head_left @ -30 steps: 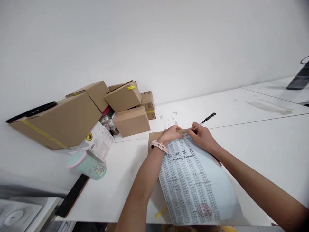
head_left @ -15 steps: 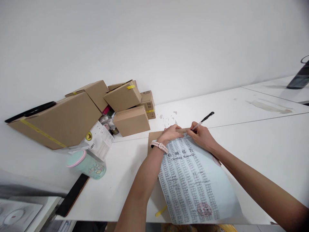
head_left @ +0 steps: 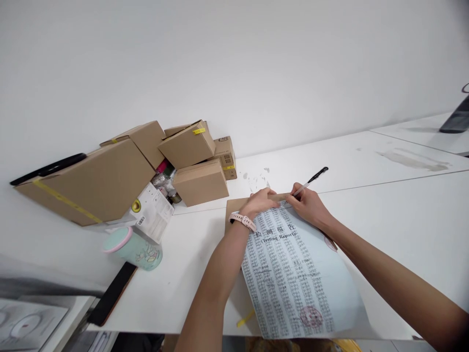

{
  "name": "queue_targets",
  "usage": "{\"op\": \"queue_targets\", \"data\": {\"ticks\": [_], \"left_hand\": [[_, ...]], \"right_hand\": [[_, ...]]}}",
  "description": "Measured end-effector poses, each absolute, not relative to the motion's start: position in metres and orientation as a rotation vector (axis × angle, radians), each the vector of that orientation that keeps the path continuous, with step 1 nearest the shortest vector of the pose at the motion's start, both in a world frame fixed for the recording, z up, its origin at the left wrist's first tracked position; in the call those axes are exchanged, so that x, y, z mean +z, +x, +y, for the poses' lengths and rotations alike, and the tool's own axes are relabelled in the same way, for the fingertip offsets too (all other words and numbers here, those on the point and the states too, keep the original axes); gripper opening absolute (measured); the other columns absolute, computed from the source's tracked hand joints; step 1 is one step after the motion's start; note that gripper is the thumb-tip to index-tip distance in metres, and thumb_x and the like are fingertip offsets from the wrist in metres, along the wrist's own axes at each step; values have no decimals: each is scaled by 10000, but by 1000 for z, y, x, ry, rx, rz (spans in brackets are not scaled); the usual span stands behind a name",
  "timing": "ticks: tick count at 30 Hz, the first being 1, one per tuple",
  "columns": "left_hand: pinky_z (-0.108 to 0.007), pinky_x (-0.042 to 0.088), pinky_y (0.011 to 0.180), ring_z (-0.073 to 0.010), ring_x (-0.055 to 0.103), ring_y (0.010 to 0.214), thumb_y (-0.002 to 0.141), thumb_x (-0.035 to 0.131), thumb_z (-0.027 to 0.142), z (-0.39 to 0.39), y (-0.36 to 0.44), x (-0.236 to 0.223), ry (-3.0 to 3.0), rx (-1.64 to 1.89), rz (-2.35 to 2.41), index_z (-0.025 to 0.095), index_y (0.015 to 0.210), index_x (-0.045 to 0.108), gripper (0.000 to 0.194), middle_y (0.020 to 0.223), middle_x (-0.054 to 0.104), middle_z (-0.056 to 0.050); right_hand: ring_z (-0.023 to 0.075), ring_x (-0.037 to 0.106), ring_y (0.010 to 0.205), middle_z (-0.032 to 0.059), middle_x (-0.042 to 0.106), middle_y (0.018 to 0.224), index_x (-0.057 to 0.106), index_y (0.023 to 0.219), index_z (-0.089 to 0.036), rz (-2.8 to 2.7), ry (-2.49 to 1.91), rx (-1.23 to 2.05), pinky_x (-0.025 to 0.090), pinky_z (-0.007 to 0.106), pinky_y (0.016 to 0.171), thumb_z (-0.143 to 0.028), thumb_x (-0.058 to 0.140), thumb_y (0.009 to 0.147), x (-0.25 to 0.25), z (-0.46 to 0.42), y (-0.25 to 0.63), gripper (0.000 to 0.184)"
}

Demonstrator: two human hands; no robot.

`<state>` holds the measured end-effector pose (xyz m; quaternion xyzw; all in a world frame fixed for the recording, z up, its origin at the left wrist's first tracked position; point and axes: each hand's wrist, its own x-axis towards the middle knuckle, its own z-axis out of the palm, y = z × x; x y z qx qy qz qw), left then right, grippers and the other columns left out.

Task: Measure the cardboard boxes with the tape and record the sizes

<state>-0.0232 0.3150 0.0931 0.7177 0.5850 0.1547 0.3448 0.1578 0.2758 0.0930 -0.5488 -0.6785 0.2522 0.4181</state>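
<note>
A printed sheet headed "Testing Report" [head_left: 289,274] lies at the table's front, its lower part curving near the edge. Under its top shows a brown cardboard piece [head_left: 234,206]. My left hand [head_left: 262,201], a pink watch band [head_left: 242,221] at its wrist, rests on the sheet's upper edge with thumb and fingers apart. My right hand [head_left: 308,205] is closed around a pen [head_left: 318,175] with a clear barrel and black end, slanting up to the right. Its tip is hidden by my fingers, near the top edge of the sheet.
Cardboard boxes [head_left: 201,183] are stacked at the back left against the wall. A mint tumbler with a pink-rimmed lid [head_left: 135,250] stands before a white carton [head_left: 152,212]. A black strip [head_left: 113,293] lies at the left table edge. A dark bottle [head_left: 456,117] stands far right.
The view has shifted very slightly. Both hands, the pen and the sheet hold nearly the same places; no grip has changed.
</note>
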Motion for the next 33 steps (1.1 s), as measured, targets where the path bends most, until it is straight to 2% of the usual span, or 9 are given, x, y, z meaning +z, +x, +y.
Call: {"op": "queue_targets", "data": {"ticks": [19, 33], "left_hand": [[-484, 511, 978, -255, 607, 1132, 958, 638, 430, 317, -25, 90, 1876, 385, 1494, 216, 1291, 597, 398, 1293, 611, -100], [-485, 531, 970, -253, 626, 1129, 965, 645, 394, 313, -23, 95, 1885, 397, 1491, 197, 1282, 607, 376, 1292, 622, -100]], "right_hand": [[156, 395, 531, -49, 415, 508, 401, 684, -258, -1690, -1381, 646, 291, 315, 561, -313, 550, 782, 96, 273, 159, 187], [156, 397, 535, -47, 426, 521, 399, 680, -258, -1674, -1390, 653, 289, 314, 557, -306, 553, 774, 95, 275, 159, 187]]}}
